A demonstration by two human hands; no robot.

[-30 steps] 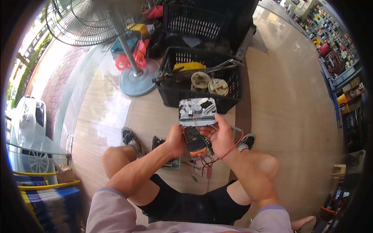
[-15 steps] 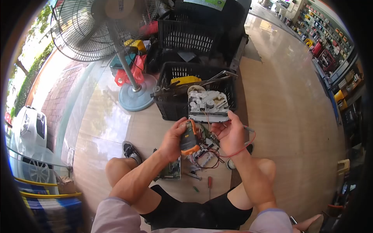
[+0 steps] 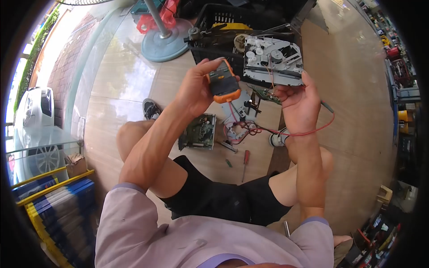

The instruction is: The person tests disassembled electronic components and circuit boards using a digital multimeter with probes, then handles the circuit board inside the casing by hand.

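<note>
Orange-edged meter clasped in left hand; grey mechanism rightward, long axis crosswise, right hand pinching its near-right corner.

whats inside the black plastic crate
A bright yellow object and a round off-white part show inside the black slotted plastic crate; the flat grey geared mechanism in the right hand hides whatever lies behind it.

No wording comes through here: the orange-and-black meter shows only faint marks, too small to read, the black shorts a tiny blurred one, the shelved goods illegible specks.
</note>
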